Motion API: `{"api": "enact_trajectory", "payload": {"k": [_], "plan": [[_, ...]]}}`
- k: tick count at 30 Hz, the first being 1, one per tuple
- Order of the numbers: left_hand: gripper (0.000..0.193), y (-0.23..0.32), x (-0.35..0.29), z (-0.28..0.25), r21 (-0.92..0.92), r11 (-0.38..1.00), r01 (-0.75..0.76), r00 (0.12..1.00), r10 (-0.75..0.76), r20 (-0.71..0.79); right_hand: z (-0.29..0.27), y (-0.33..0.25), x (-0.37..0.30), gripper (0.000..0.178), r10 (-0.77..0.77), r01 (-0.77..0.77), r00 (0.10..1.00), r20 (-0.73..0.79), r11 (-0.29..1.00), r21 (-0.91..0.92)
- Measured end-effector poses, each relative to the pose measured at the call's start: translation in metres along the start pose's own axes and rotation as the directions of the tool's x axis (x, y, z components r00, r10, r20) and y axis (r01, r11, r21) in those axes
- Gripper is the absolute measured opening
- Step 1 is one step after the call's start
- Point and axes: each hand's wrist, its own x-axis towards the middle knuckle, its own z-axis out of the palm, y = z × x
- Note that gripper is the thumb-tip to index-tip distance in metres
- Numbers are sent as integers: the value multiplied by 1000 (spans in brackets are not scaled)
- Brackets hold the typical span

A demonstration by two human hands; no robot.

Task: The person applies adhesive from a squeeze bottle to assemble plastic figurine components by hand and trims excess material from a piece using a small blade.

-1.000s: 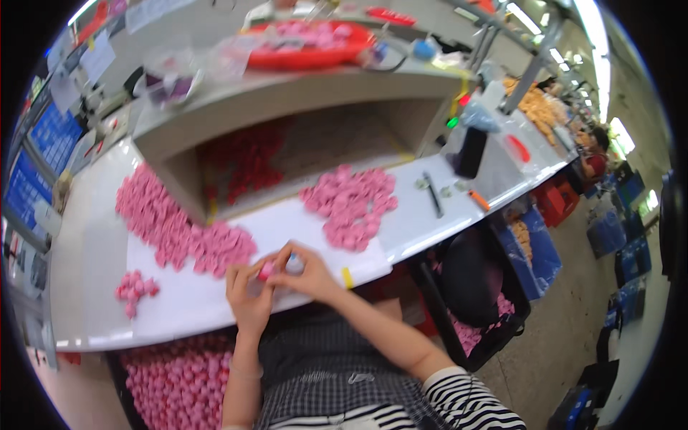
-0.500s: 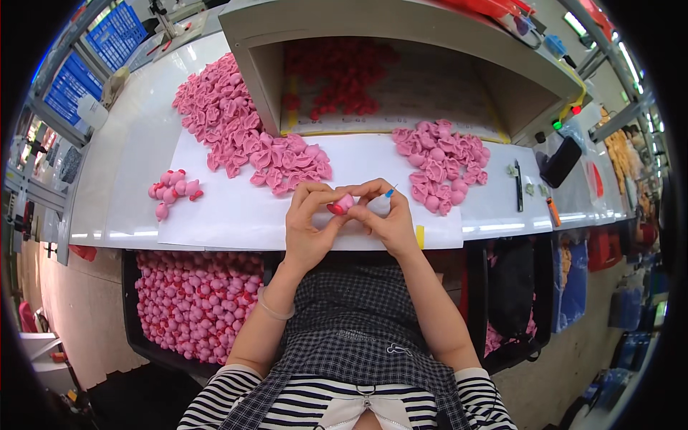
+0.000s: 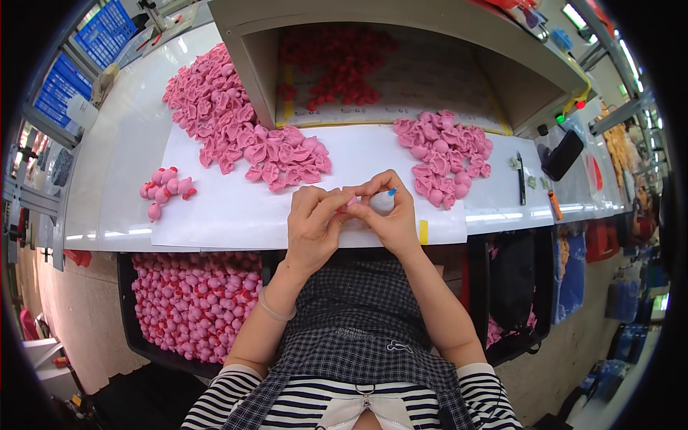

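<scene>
My left hand pinches a small pink molded piece in its fingertips, and most of the piece is hidden by the fingers. My right hand is closed around a small white bottle with a blue tip, which sits in its curl. The thumb and forefinger of that hand meet the pink piece too. Beyond my hands lies a large heap of pink cupped pieces, with a smaller heap of similar pieces at the right. Several pink-and-red pieces lie together at the left.
A grey open-fronted box stands at the back with more pieces inside. A black bin full of pink-and-red pieces is below the left table edge. A phone, a black pen and an orange-handled tool lie at the right.
My left fingers have closed further over the pink piece, hiding its red part. The white bottle in my right hand shows more clearly. The view has shifted slightly.
</scene>
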Motion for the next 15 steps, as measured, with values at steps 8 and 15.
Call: {"api": "enact_trajectory", "payload": {"k": [8, 15], "plan": [[34, 4, 7, -1, 59, 994, -93, 996, 94, -8, 4, -8, 0, 37, 8, -8, 1000, -18, 1000, 0], [34, 5, 1, -3, 103, 991, -88, 996, 88, 3, 5, -9, -2, 36, 12, -12, 1000, -3, 998, -65]]}}
